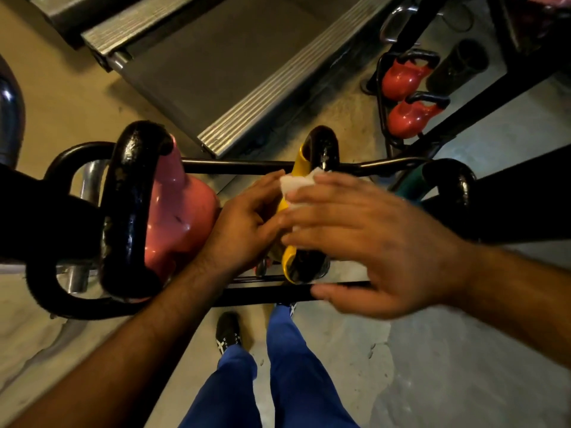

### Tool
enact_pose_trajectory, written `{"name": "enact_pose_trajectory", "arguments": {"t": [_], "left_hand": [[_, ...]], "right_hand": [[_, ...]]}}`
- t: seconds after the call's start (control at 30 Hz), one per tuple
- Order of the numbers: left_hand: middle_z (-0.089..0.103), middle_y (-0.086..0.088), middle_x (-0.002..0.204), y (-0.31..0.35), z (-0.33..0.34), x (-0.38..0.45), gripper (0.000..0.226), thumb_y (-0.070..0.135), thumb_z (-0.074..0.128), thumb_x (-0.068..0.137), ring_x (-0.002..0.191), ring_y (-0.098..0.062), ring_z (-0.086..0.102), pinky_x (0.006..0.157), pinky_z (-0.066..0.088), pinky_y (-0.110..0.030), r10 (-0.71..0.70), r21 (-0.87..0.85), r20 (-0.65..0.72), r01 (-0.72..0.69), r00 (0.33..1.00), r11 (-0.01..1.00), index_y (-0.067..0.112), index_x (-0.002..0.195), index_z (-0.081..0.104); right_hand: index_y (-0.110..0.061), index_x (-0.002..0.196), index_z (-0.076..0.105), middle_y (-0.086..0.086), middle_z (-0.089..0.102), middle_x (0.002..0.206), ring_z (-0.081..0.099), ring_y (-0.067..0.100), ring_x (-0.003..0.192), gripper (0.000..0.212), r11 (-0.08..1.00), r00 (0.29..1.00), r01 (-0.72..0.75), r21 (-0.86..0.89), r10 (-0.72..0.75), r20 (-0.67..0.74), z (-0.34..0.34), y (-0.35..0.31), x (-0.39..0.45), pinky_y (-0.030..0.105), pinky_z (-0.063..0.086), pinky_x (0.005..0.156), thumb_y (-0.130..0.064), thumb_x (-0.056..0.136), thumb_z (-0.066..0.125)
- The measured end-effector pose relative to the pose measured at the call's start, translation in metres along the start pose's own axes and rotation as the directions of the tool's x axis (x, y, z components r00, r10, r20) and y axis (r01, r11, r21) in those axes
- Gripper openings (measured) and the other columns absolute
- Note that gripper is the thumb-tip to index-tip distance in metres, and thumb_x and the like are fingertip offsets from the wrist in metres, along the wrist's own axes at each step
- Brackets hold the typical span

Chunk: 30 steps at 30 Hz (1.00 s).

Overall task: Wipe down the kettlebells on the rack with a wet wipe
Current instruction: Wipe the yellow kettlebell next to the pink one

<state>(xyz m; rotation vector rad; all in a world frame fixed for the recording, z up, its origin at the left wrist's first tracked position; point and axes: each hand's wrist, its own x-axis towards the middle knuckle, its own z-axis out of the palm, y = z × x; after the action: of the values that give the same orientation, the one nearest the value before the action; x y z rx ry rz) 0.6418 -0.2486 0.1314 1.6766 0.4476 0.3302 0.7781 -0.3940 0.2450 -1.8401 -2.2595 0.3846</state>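
A yellow kettlebell (289, 208) with a black handle (324, 146) sits on the black rack (234, 164) in front of me. A white wet wipe (296, 184) lies over its top. My left hand (244, 220) reaches in from the left, its thumb and curled fingers pinching the wipe's left edge against the bell. From the right, my right hand (370, 242) lays straight, spread fingers flat on the wipe, with the thumb held apart near the front rail. To the left stands a pink kettlebell (182, 217), and a green kettlebell (411, 183) stands at the right.
Two red kettlebells (404, 78) (411, 118) rest on a lower rack at the upper right. A treadmill deck (216, 72) lies beyond the rack. My blue-trousered legs and a black shoe (227, 332) stand on the concrete floor below the front rail (262, 296).
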Motion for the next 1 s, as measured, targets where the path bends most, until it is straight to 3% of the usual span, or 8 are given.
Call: {"name": "enact_pose_trajectory", "arguments": {"t": [0.1, 0.23, 0.33, 0.4, 0.57, 0.73, 0.87, 1.0], "left_hand": [[0.061, 0.002, 0.136, -0.002, 0.001, 0.002, 0.049, 0.044, 0.06, 0.086, 0.131, -0.011, 0.053, 0.112, 0.042, -0.041, -0.015, -0.014, -0.002, 0.015, 1.0, 1.0, 0.027, 0.132, 0.061], [0.059, -0.006, 0.139, -0.002, 0.001, -0.001, 0.046, 0.043, 0.068, 0.075, 0.131, -0.022, 0.055, 0.112, 0.042, -0.05, -0.067, -0.085, -0.008, 0.066, 0.998, 0.994, 0.044, 0.12, 0.062], [0.068, -0.001, 0.113, -0.001, 0.0, -0.002, 0.045, 0.042, 0.067, 0.074, 0.112, -0.03, 0.064, 0.1, 0.048, -0.054, -0.043, -0.061, -0.015, 0.043, 0.999, 0.997, 0.037, 0.118, 0.061], [0.067, -0.004, 0.122, -0.001, 0.001, -0.002, 0.042, 0.04, 0.062, 0.081, 0.119, -0.022, 0.062, 0.106, 0.046, -0.051, -0.019, -0.006, 0.0, 0.019, 1.0, 1.0, 0.032, 0.123, 0.059], [0.057, -0.015, 0.14, -0.008, 0.0, 0.001, 0.053, 0.016, 0.064, 0.086, 0.131, -0.03, 0.054, 0.112, 0.042, -0.047, -0.116, 0.001, 0.021, 0.116, 0.993, 0.993, 0.01, 0.138, 0.054], [0.068, 0.005, 0.118, -0.002, -0.001, -0.001, 0.049, 0.043, 0.062, 0.079, 0.113, -0.009, 0.062, 0.107, 0.046, -0.041, -0.047, 0.018, 0.021, 0.047, 0.999, 0.999, 0.026, 0.125, 0.061], [0.055, -0.016, 0.142, 0.003, -0.003, 0.002, 0.083, 0.046, 0.058, 0.066, 0.133, -0.034, 0.052, 0.111, 0.04, -0.057, -0.149, -0.011, 0.075, 0.151, 0.986, 0.989, 0.013, 0.141, 0.051], [0.065, -0.008, 0.129, 0.006, -0.001, 0.001, 0.058, 0.029, 0.057, 0.077, 0.122, -0.028, 0.06, 0.107, 0.046, -0.05, -0.115, 0.041, 0.049, 0.113, 0.992, 0.993, 0.013, 0.132, 0.06]], "right_hand": [[-0.012, 0.143, 0.053, 0.01, 0.049, 0.152, 0.031, 0.025, 0.15, 0.065, 0.986, 0.983, -0.162, 0.044, 0.165, -0.084, -0.006, 0.009, 0.001, 0.052, 0.028, 0.121, -0.052, 0.092, 0.057], [-0.013, 0.13, 0.066, 0.006, 0.06, 0.14, 0.041, 0.022, 0.144, 0.053, 1.0, 0.999, 0.0, -0.004, 0.0, -0.038, 0.013, -0.021, -0.011, 0.052, 0.023, 0.122, -0.043, 0.087, 0.062], [-0.01, 0.138, 0.06, 0.009, 0.052, 0.15, 0.034, 0.023, 0.149, 0.058, 0.997, 0.994, -0.056, -0.055, 0.05, -0.094, 0.014, -0.015, -0.015, 0.05, 0.024, 0.123, -0.041, 0.089, 0.062], [-0.009, 0.145, 0.051, 0.01, 0.043, 0.156, 0.024, 0.023, 0.153, 0.067, 0.988, 0.978, -0.152, -0.007, 0.15, -0.143, 0.011, -0.012, -0.016, 0.049, 0.022, 0.124, -0.042, 0.087, 0.059], [-0.011, 0.145, 0.052, 0.009, 0.043, 0.156, 0.023, 0.025, 0.153, 0.065, 0.98, 0.998, -0.023, -0.199, 0.012, -0.06, 0.044, -0.041, -0.03, 0.05, 0.015, 0.126, -0.04, 0.088, 0.064], [-0.004, 0.148, 0.045, 0.016, 0.036, 0.159, 0.023, 0.032, 0.153, 0.07, 0.967, 0.946, -0.199, -0.162, 0.146, -0.289, 0.047, -0.036, -0.021, 0.05, 0.02, 0.125, -0.034, 0.088, 0.065], [-0.005, 0.144, 0.052, 0.016, 0.041, 0.156, 0.027, 0.031, 0.151, 0.067, 0.949, 0.986, -0.059, -0.309, 0.008, -0.166, 0.064, -0.049, -0.03, 0.053, 0.018, 0.125, -0.031, 0.083, 0.061], [-0.004, 0.147, 0.046, 0.017, 0.038, 0.158, 0.028, 0.033, 0.15, 0.058, 0.904, 0.974, -0.072, -0.421, -0.027, -0.226, 0.061, -0.037, -0.031, 0.051, 0.021, 0.124, -0.022, 0.092, 0.049]]}}
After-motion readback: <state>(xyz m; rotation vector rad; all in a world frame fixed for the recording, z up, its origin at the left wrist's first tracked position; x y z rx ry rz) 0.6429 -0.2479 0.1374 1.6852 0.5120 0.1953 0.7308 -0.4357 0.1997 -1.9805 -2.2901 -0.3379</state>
